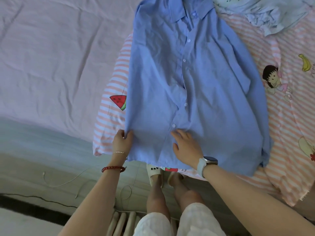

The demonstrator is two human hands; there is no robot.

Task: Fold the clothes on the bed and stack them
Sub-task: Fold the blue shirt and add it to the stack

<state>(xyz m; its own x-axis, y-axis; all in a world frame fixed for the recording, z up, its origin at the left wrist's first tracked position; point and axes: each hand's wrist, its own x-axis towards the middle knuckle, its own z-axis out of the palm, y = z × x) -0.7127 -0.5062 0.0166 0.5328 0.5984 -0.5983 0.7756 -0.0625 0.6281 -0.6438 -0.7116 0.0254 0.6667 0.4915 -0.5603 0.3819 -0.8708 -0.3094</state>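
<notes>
The light blue button-up cotton shirt [196,79] lies spread front-up on the bed, collar away from the person and hem at the near edge, buttoned down its placket. Under it spreads a pink-and-white striped cover [288,106] printed with a watermelon slice, a banana and a cartoon girl, and to the left lies the pale lilac wrinkled bedsheet [56,57]. A crumpled pale blue garment [265,12] sits at the far right, just beside the shirt's collar. The right hand [185,147], fingers straight and spread, rests flat on the shirt near the hem, a grey-strapped watch [207,165] on its wrist. The left hand [121,141] pinches the shirt's left side edge; a red bead bracelet [113,168] circles that wrist.
</notes>
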